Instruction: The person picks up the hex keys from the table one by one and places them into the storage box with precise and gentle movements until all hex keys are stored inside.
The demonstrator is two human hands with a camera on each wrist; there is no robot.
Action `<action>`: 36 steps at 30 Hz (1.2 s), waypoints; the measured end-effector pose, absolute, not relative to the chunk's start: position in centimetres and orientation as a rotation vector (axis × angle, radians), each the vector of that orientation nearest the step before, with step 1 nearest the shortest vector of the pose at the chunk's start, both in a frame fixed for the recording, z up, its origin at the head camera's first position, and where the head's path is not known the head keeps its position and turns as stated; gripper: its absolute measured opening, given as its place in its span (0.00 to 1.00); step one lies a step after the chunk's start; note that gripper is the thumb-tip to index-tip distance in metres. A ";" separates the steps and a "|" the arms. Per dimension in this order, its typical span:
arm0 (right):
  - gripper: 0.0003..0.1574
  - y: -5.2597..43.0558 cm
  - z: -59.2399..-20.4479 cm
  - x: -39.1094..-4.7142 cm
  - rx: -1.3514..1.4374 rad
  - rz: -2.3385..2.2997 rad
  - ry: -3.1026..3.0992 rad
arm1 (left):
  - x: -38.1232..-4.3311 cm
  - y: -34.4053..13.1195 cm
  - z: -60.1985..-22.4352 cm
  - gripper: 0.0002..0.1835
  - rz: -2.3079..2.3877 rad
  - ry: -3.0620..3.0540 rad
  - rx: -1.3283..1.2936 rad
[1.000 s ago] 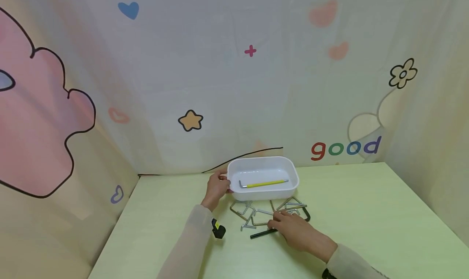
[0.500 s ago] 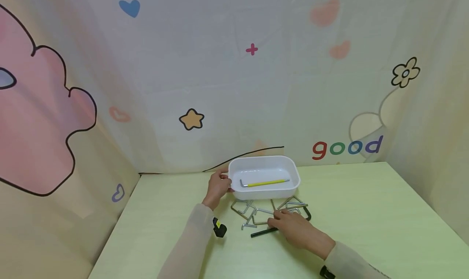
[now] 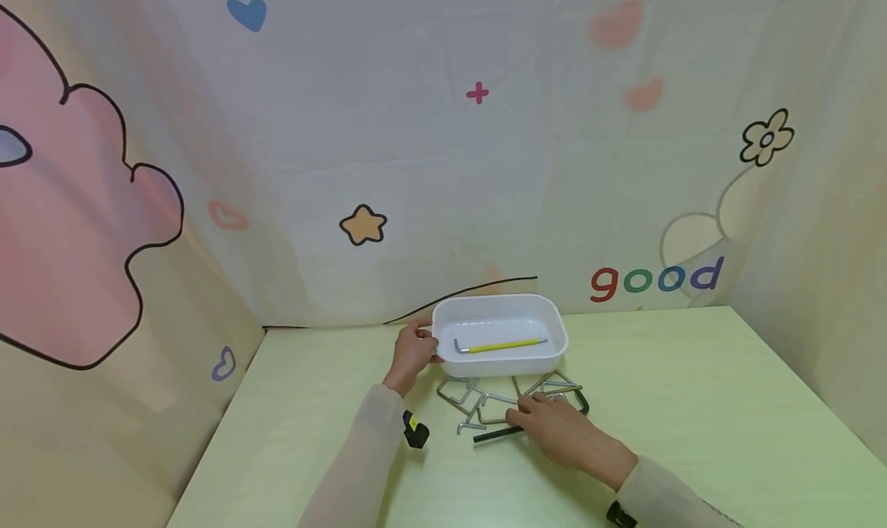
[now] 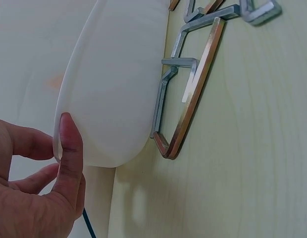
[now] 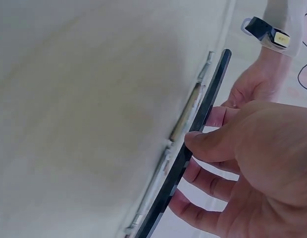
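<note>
At the left end of a white plastic basin [image 3: 499, 367], my left hand [image 3: 412, 352] pinches its rim between thumb and fingers, plain in the left wrist view. Inside the basin lies a yellow-sleeved hex key [image 3: 504, 346] with bare metal ends. My right hand [image 3: 564, 432] pinches a large black hex key [image 3: 493, 436] along its long arm. The right wrist view shows thumb and fingertips on opposite sides of that black shaft. Several silver and bronze hex keys [image 3: 493, 422] lie loose in front of the basin, partly hidden by the right hand.
The pale green-yellow table [image 3: 693, 420] extends to both sides of the hex keys. Right behind the basin hangs a printed cloth backdrop [image 3: 430, 166]. Dark devices are strapped at both wrists, the left one [image 3: 416, 430] close to the loose keys.
The black hex key's left end has come up slightly, with my right hand still on it. My left hand stays at the basin's rim. The head view has shifted a little.
</note>
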State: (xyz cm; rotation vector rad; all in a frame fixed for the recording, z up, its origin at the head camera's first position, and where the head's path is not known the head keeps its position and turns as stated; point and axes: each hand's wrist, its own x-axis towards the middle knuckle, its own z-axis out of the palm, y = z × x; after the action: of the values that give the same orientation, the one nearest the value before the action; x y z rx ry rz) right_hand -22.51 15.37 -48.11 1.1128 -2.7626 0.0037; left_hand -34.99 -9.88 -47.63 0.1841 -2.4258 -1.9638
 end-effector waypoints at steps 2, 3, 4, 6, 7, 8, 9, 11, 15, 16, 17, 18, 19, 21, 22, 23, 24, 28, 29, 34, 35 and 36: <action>0.26 15.3 -47.7 -22.5 1.115 -0.006 -2.757 | -35.0 -9.9 -47.6 0.27 -1.964 -2.424 0.185; 0.27 15.3 -47.6 -22.5 1.113 -0.012 -2.756 | -35.0 -9.9 -47.6 0.27 -1.965 -2.424 0.186; 0.27 15.3 -47.4 -22.5 1.113 -0.016 -2.756 | -35.0 -9.9 -47.6 0.27 -1.965 -2.423 0.184; 0.27 15.3 -47.1 -22.6 1.107 -0.019 -2.753 | -35.0 -10.0 -47.6 0.27 -1.968 -2.424 0.182; 0.27 15.3 -46.9 -22.6 1.102 -0.024 -2.748 | -35.0 -10.0 -47.5 0.27 -1.970 -2.423 0.180; 0.27 15.2 -46.8 -22.6 1.098 -0.031 -2.742 | -35.0 -10.0 -47.5 0.27 -1.972 -2.424 0.180; 0.27 15.2 -46.6 -22.6 1.094 -0.040 -2.736 | -34.9 -10.0 -47.5 0.27 -1.971 -2.426 0.180; 0.28 15.1 -46.4 -22.5 1.086 -0.054 -2.724 | -34.9 -10.0 -47.4 0.27 -1.975 -2.428 0.182; 0.29 15.0 -45.7 -22.4 1.079 -0.080 -2.702 | -34.9 -10.0 -47.4 0.27 -1.983 -2.430 0.181; 0.29 15.0 -45.5 -22.4 1.083 -0.082 -2.693 | -34.9 -10.0 -47.4 0.27 -1.987 -2.430 0.177; 0.30 15.0 -45.3 -22.4 1.086 -0.082 -2.684 | -34.9 -10.0 -47.4 0.27 -1.989 -2.431 0.175; 0.29 15.0 -45.1 -22.4 1.087 -0.086 -2.673 | -34.9 -10.1 -47.4 0.27 -1.992 -2.431 0.173; 0.29 15.0 -44.9 -22.4 1.090 -0.085 -2.663 | -34.8 -10.1 -47.5 0.27 -1.992 -2.432 0.172; 0.29 15.0 -44.5 -22.5 1.094 -0.087 -2.636 | -34.8 -10.1 -47.5 0.27 -1.991 -2.436 0.173; 0.29 15.0 -44.3 -22.6 1.095 -0.091 -2.623 | -34.8 -10.1 -47.5 0.27 -1.990 -2.440 0.178; 0.30 15.0 -44.1 -22.7 1.092 -0.097 -2.608 | -34.7 -10.2 -47.5 0.27 -1.990 -2.442 0.182; 0.30 14.9 -43.9 -22.8 1.092 -0.098 -2.591 | -34.7 -10.2 -47.5 0.27 -1.989 -2.444 0.186; 0.29 14.8 -43.3 -23.5 1.078 -0.085 -2.535 | -34.8 -10.2 -47.5 0.27 -1.995 -2.443 0.197; 0.29 14.7 -43.1 -23.6 1.074 -0.075 -2.530 | -34.8 -10.2 -47.5 0.27 -1.998 -2.440 0.195; 0.26 14.3 -42.0 -24.3 1.057 -0.033 -2.553 | -34.8 -10.1 -47.5 0.27 -2.008 -2.422 0.176; 0.26 14.2 -41.8 -24.4 1.053 -0.033 -2.562 | -34.7 -10.1 -47.5 0.27 -2.009 -2.420 0.172; 0.27 14.2 -41.6 -24.6 1.050 -0.032 -2.571 | -34.7 -10.1 -47.5 0.27 -2.008 -2.419 0.169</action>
State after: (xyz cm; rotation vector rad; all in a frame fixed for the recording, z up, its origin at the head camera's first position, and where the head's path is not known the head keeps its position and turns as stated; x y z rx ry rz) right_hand -24.57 14.18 -41.60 1.0497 -2.5709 -0.0320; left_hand -34.66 -10.12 -47.47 0.1688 -2.4186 -2.0079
